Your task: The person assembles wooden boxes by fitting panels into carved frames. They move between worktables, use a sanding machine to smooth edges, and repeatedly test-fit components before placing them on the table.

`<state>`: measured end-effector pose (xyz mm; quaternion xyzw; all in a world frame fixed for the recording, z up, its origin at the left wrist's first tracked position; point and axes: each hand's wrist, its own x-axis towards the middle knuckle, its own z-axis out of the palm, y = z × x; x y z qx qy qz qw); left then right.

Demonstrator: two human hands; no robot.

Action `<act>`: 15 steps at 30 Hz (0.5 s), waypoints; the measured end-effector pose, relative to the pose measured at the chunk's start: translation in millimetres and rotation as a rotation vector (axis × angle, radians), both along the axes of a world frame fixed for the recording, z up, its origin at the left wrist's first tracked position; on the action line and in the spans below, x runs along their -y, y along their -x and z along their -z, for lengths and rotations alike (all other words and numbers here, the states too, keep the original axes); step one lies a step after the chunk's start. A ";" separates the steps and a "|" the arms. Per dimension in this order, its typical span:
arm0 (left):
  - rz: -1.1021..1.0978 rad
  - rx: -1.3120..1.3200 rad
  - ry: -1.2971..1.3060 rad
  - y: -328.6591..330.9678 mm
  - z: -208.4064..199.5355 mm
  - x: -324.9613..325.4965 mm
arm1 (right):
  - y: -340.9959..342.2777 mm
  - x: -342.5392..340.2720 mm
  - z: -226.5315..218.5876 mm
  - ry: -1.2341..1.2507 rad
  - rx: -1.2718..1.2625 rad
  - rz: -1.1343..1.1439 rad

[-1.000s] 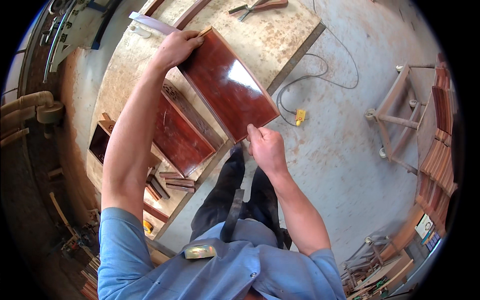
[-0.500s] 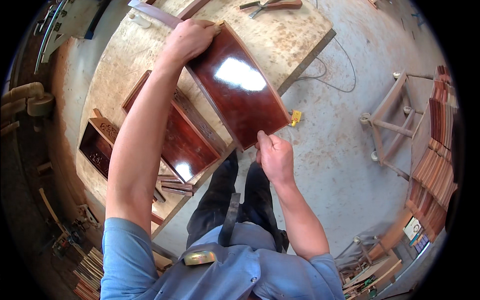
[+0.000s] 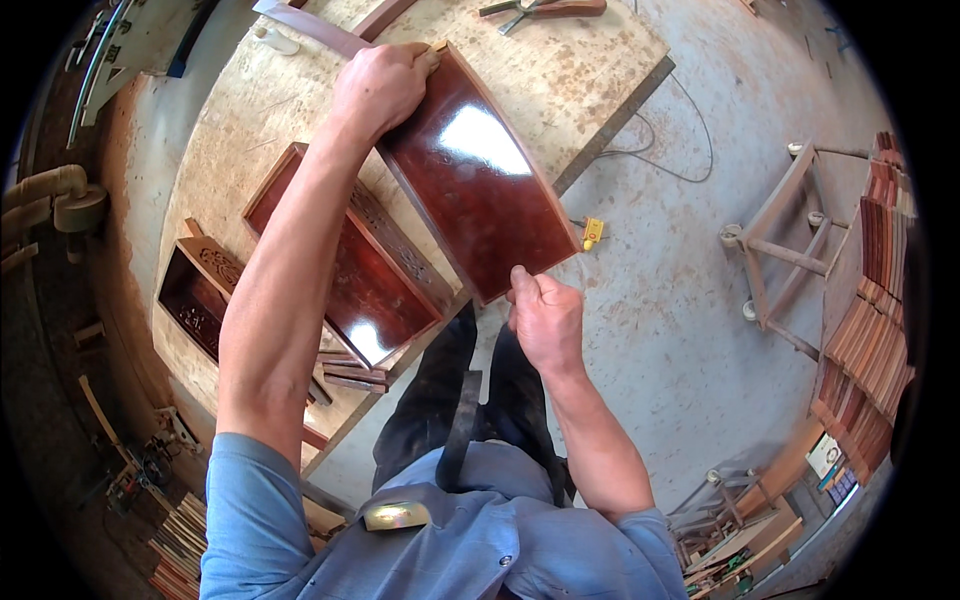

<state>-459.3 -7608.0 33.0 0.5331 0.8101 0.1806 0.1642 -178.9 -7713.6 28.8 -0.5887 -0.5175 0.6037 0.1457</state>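
A shallow dark red wooden drawer (image 3: 470, 205) with a glossy face and narrow raised rim slants across the near right part of the workbench, its near end jutting past the bench edge. My left hand (image 3: 380, 88) is closed over its far left corner, the fingertips partly hidden. At the near end, my right hand (image 3: 547, 318) pinches the rim, thumb on top and fingers curled out of sight. Left of it, partly behind my left forearm, lies a second drawer (image 3: 370, 290) with a carved side. Farther left stands a smaller carved box (image 3: 212, 258).
The workbench (image 3: 235, 130) holds a small white bottle (image 3: 275, 40), a chisel-like tool with a wooden handle (image 3: 565, 10) and several wood strips (image 3: 355, 376). A yellow tag-like object (image 3: 592, 233) shows beside the bench edge. Rightward stand a wheeled wooden frame (image 3: 790, 250) and stacked boards (image 3: 880, 250).
Both hands keep their grip on the drawer. My right hand has shifted very slightly left; the drawer is almost where it was.
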 end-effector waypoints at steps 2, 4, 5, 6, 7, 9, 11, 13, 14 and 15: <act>0.005 -0.012 -0.019 -0.6 2.0 1.5 | 0.5 2.6 2.5 -0.003 -0.042 0.004; 0.010 -0.032 -0.038 0.5 7.1 2.3 | -1.2 1.6 2.1 -0.013 -0.019 -0.019; 0.008 -0.038 -0.036 0.9 9.7 1.8 | -2.4 1.4 1.7 -0.019 -0.006 -0.028; 0.007 -0.043 -0.034 1.5 12.0 0.7 | -1.7 1.1 1.7 -0.008 -0.006 -0.027; 0.007 -0.049 -0.032 1.9 14.3 0.8 | 0.4 0.8 1.9 0.003 -0.005 -0.025; 0.009 -0.044 0.007 -0.8 4.7 0.9 | -0.7 -1.9 -0.5 -0.002 -0.009 -0.032; 0.014 -0.037 0.020 -1.0 0.2 2.1 | -4.0 -0.5 3.8 -0.021 -0.017 -0.049; 0.021 -0.028 0.007 3.8 4.6 3.6 | -4.0 2.5 5.1 -0.043 -0.048 -0.048; 0.006 0.123 -0.037 9.4 6.8 4.8 | -4.6 3.9 5.8 -0.050 -0.061 -0.054; -0.009 0.273 -0.083 16.9 8.4 5.4 | -7.8 5.5 5.2 -0.038 -0.079 -0.041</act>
